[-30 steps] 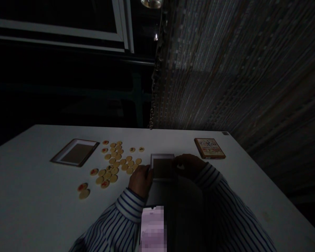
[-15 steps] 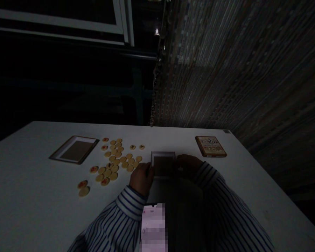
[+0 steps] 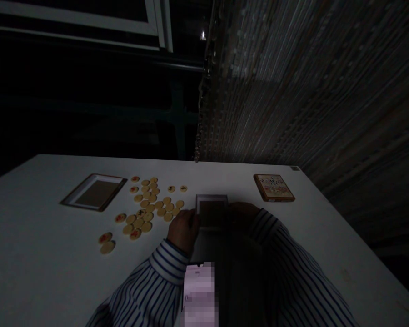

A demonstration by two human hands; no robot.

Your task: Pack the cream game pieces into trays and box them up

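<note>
Between my hands is a small open box (image 3: 212,197) with pale walls and a brown inside, held level at or just above the white table. My left hand (image 3: 184,230) grips its left side, thumb along the wall. My right hand (image 3: 242,213) is closed at its right side, with the fingers mostly lost in shadow. Left of my left hand lie many round Chinese chess pieces (image 3: 146,227), loosely scattered. Most show plain faces, and several carry red or black characters.
A larger open box part (image 3: 97,193) lies at the table's left. A closed printed box (image 3: 274,187) lies at the right. A phone with a lit, blurred screen (image 3: 199,295) is at the near edge of the white table (image 3: 54,272). A bead curtain (image 3: 259,113) hangs behind.
My right hand has shifted slightly and sits closer against the box's right side. The view has tilted slightly. The chess pieces and other boxes stay in place.
</note>
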